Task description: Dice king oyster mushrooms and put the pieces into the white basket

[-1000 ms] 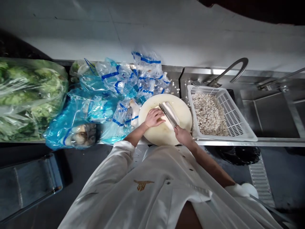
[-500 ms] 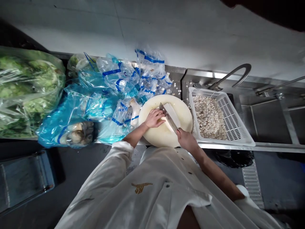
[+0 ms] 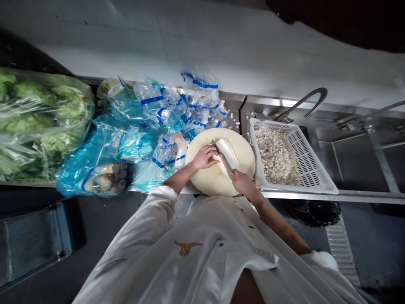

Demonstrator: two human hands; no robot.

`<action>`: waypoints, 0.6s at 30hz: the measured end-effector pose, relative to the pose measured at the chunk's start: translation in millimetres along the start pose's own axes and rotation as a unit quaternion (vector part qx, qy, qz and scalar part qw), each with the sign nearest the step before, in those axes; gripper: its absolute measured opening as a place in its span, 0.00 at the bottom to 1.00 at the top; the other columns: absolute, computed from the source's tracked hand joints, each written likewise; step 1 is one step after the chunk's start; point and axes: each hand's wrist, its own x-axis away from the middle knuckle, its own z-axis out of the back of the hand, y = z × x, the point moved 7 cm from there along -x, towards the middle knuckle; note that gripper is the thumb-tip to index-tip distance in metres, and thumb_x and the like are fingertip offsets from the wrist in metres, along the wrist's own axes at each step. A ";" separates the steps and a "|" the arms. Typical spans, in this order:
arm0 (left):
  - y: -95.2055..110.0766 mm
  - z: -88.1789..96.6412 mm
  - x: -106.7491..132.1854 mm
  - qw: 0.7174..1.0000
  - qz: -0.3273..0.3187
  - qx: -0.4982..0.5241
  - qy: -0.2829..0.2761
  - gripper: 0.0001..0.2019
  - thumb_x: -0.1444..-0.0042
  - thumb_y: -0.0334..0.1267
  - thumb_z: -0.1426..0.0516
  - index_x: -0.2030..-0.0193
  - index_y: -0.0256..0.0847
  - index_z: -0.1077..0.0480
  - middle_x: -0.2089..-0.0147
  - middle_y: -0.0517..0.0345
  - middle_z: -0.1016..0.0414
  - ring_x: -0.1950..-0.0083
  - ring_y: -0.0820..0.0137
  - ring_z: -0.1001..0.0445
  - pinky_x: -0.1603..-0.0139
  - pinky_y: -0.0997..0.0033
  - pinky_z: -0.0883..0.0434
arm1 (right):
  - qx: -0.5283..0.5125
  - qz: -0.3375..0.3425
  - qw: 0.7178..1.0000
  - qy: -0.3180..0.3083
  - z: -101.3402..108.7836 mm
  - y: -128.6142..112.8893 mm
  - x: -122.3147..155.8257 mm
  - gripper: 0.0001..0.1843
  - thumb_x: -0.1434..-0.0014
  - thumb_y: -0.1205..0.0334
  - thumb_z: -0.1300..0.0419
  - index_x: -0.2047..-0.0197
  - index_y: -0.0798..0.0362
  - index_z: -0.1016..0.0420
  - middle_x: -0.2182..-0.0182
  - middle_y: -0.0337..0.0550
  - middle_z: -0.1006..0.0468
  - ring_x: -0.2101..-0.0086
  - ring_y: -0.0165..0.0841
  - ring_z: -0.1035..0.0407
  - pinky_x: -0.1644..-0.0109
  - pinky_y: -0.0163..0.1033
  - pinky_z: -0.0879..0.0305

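Observation:
A round, cream cutting board (image 3: 205,182) lies on the counter in front of me. My right hand (image 3: 241,182) is closed around the handle of a kitchen knife (image 3: 225,162), whose blade runs diagonally up to the left. Against the blade's left side, my left hand (image 3: 205,157) bends its fingers over a white piece that is mostly hidden. On the blade's other side lies a long, white mushroom slab (image 3: 228,153), flat on the board.
Right of the board stands a white perforated basket (image 3: 311,162) with chopped pale pieces (image 3: 276,158). Plastic bags (image 3: 133,139), one with a whole mushroom (image 3: 109,177), crowd the left, beside bagged leafy greens (image 3: 41,126). A faucet (image 3: 316,103) rises behind the basket.
The knife has shifted slightly left and its blade now stands more upright, with more of the white slab showing on its right. My left hand stays about in place.

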 end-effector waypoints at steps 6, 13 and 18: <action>0.3 3.4 3.7 1.000 0.003 -0.021 0.012 0.18 0.32 0.56 0.39 0.45 0.47 0.22 0.40 0.47 0.24 0.32 0.52 0.31 0.29 0.41 0.33 | 0.010 -0.016 1.000 0.004 8.2 4.8 16.4 0.22 0.20 0.54 0.58 0.43 0.54 0.26 0.55 0.54 0.15 0.54 0.40 0.21 0.54 0.37 0.37; 4.7 8.5 1.4 0.999 -0.023 -0.005 0.024 0.15 0.27 0.47 0.46 0.45 0.43 0.23 0.41 0.46 0.23 0.33 0.54 0.30 0.29 0.42 0.31 | 0.005 -0.003 0.998 0.064 44.2 2.0 41.3 0.22 0.20 0.51 0.57 0.43 0.52 0.26 0.60 0.51 0.15 0.60 0.40 0.21 0.58 0.37 0.39; 1.2 4.2 1.1 1.000 -0.015 0.006 0.014 0.16 0.27 0.49 0.46 0.45 0.43 0.23 0.41 0.44 0.24 0.33 0.54 0.29 0.28 0.39 0.32 | -0.008 -0.001 0.999 0.033 26.3 -4.4 22.2 0.22 0.20 0.52 0.57 0.43 0.53 0.26 0.58 0.53 0.15 0.57 0.40 0.20 0.56 0.37 0.39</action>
